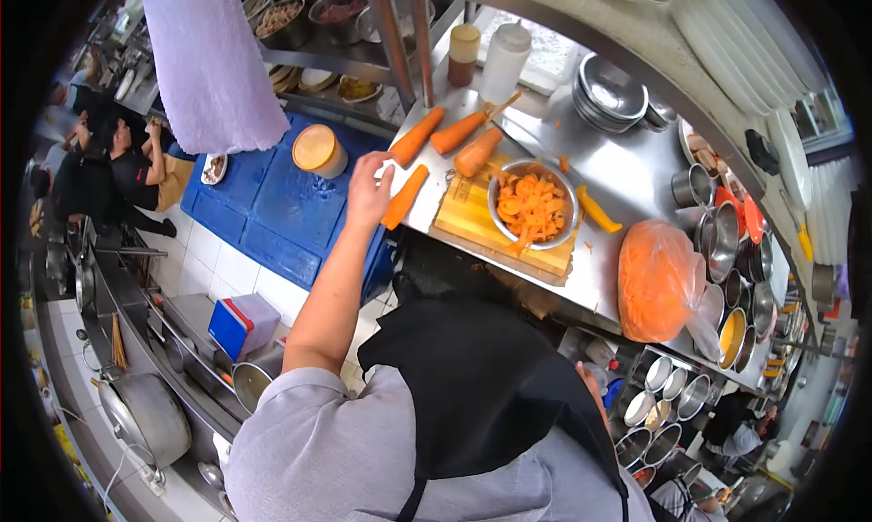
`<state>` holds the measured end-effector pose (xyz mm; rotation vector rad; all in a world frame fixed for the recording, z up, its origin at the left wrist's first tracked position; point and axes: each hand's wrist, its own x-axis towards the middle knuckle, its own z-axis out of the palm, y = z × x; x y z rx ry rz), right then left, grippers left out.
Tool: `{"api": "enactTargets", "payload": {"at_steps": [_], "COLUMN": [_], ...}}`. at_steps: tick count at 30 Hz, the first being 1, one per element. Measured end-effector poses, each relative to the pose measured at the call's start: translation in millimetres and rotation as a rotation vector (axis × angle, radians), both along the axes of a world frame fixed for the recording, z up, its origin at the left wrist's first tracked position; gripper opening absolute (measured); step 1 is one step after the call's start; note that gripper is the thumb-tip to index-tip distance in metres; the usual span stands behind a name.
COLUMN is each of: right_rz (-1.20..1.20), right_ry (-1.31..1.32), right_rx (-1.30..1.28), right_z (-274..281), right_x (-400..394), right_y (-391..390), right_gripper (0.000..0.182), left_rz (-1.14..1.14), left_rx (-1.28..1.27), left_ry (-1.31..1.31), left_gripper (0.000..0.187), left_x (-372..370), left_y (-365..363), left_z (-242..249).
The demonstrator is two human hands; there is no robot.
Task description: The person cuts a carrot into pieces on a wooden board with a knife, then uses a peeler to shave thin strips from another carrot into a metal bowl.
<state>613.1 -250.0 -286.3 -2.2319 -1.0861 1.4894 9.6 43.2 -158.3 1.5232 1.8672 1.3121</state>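
Observation:
My left hand (369,192) reaches over the left end of the steel counter, fingers apart and slightly curled. It is right beside a peeled carrot (405,198), and the tip of another carrot (417,137) lies just past the fingers. Two more carrots (459,134) (479,152) lie to the right, one with a stem stub. A steel bowl (573,204) of orange carrot pieces (530,206) stands on a wooden cutting board (461,209). Next to it lies a yellow-handled peeler or knife (599,210). Of my right hand (592,388), only a sliver shows beside the black apron; its fingers are mostly hidden.
A clear bag of orange shreds (656,281) rests at the counter's front right. Stacked steel bowls (610,95) and squeeze bottles (506,61) stand behind. Left are a blue chest (259,209) with a lidded tub (319,151) and a hanging lilac towel (213,64). People (127,163) work farther off.

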Motion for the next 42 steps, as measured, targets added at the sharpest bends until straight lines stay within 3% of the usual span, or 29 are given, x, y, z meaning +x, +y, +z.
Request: {"api": "enactTargets", "payload": {"at_steps": [3,8,11,12,14,15,17,19,21,25,28,32,36,38,42], "right_rz": [0.035,-0.067,-0.121,-0.116,-0.111,-0.112,-0.206,-0.298,-0.477,-0.447,-0.406,-0.39,-0.365,-0.371,-0.359], "right_ry": [-0.127,-0.152,-0.136,-0.142,-0.124,-0.09,0.022,0.139,0.291,0.512,0.567,0.536,0.523,0.529,0.541], "right_rx": [-0.128,-0.209,-0.011,0.048,0.09,0.089,0.113,0.127,0.073,0.087,0.016,-0.01,0.067,0.063,0.055], "right_z": [41,40,49,58,75,86,104,111,109,82,71,63,64,62,61], "right_x": [-11,-6,-14,-24,-40,-47,-63,-68,-63,-41,-35,-34,-38,-37,-36], "right_y": [-2,9,53,68,94,107,132,153,171,198,206,206,205,205,205], "right_gripper": [0.07,0.07,0.066,0.065,0.069,0.072,0.068,0.064,0.064,0.067,0.07,0.068,0.066,0.066,0.065], "left_rz": [0.073,0.154,0.074,0.03,0.011,0.117,0.19,0.386,0.371,0.496,0.626,0.561,0.421,0.167,0.171], "left_rx": [0.0,-0.208,-0.424,-0.605,-1.056,-1.274,-1.522,-1.48,-1.458,-1.216,-0.866,-0.664,-0.6,-0.637,-0.658], "left_ry": [-0.019,0.034,0.168,0.072,-0.097,-0.3,-0.522,-0.584,-0.6,-0.51,-0.633,-0.693,-0.697,-0.605,-0.584], "left_gripper": [0.021,0.024,0.028,0.037,0.048,0.052,0.06,0.066,0.069,0.061,0.048,0.039,0.03,0.025,0.027], "left_x": [-41,-97,-136,-151,-153,-129,-112,-89,-81,-61,-49,-26,1,27,55], "left_y": [-31,-98,-168,-201,-257,-261,-274,-283,-287,-269,-252,-272,-271,-275,-278], "left_z": [-12,-62,-165,-215,-250,-197,-186,-180,-190,-177,-152,-114,-4,51,110]}}
